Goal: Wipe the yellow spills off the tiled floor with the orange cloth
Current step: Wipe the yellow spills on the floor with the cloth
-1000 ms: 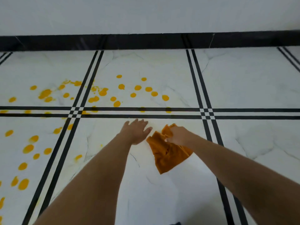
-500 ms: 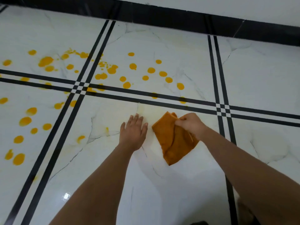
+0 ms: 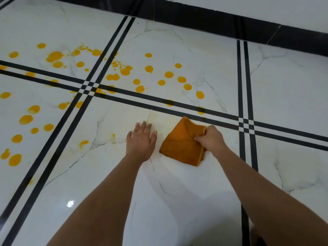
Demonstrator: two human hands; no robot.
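Note:
The orange cloth (image 3: pixel 181 146) lies folded on the white tiled floor (image 3: pixel 177 192), just below a double black line. My right hand (image 3: pixel 211 139) grips its right edge with closed fingers. My left hand (image 3: pixel 142 139) rests flat on the tile to the left of the cloth, fingers apart, holding nothing. Many yellow spills (image 3: pixel 149 68) dot the tile beyond the black line and spread to the left (image 3: pixel 26 119). A few small yellow marks (image 3: pixel 83 143) sit left of my left hand. Faint yellowish smears show on the tile above my left hand.
Double black lines (image 3: pixel 246 86) cross the floor in a grid. A black skirting strip (image 3: pixel 230 23) and a pale wall run along the far edge. A bright light reflection (image 3: pixel 70 203) shows on the near tile.
The view has tilted down and nearer to the floor. The cloth has been spread flatter and shifted slightly, with my right hand still on it. My left hand stays flat on the tile.

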